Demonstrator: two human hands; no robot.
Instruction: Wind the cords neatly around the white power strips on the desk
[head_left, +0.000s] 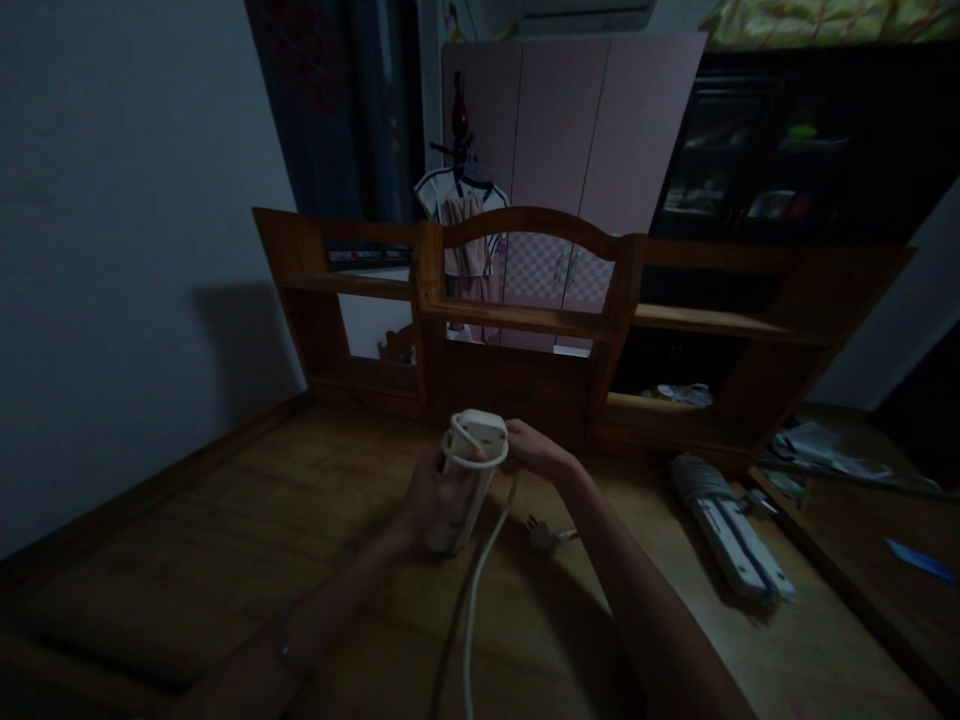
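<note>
A white power strip (466, 490) stands tilted above the wooden desk, a turn or two of its white cord (486, 560) looped round its upper end. My left hand (435, 495) is wrapped round the strip's left side. At the upper right of the strip, my right hand (529, 448) is closed on the cord; its fingertips are partly hidden. From there the cord hangs down toward the front edge of the view. Between my forearms lies the plug (541, 535) with its prongs pointing up and left.
A second power strip (731, 540), its cord wound round one end, lies on the desk (360, 620) at the right. Behind stands a wooden shelf unit (525, 318). A white wall (135, 300) bounds the left side. Plastic bags (825, 450) lie far right.
</note>
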